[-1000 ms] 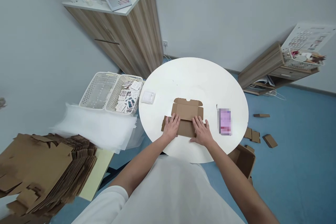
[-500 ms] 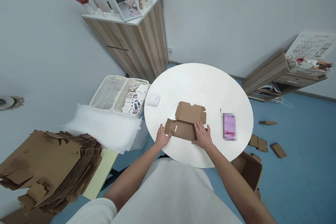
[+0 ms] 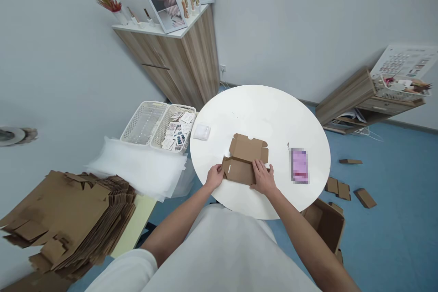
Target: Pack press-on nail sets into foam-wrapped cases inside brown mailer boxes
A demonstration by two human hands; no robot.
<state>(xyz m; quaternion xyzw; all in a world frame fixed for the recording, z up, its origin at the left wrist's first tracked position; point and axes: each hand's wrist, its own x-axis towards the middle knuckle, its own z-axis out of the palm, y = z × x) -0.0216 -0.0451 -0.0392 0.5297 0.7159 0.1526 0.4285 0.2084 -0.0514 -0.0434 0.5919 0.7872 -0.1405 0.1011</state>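
A partly folded brown cardboard box [image 3: 241, 172] lies on the white round table [image 3: 222, 105], its lid panel [image 3: 249, 147] spread flat toward the far side. My left hand [image 3: 215, 177] is closed on the box's left end flap, which stands up at an angle. A small white slot shows in the panel beside that flap. At the right end of the box, my right hand [image 3: 264, 179] rests with spread fingers on the cardboard, thumb at the near edge. The fingertips of my left hand are partly hidden behind the flap.
A blurred pink packet [image 3: 299, 166] lies right, a clear packet [image 3: 202, 132] left. Left of the table are white baskets [image 3: 143, 123] with cards, translucent sheets [image 3: 137, 169] and stacked flat cardboard [image 3: 75, 214]. An open carton [image 3: 325, 223] and small boxes [image 3: 365, 197] are on the floor.
My left hand has moved slightly right and up, and the left end flap has tilted from nearly flat to raised. My right hand stays in place. The whole view shifts a little.
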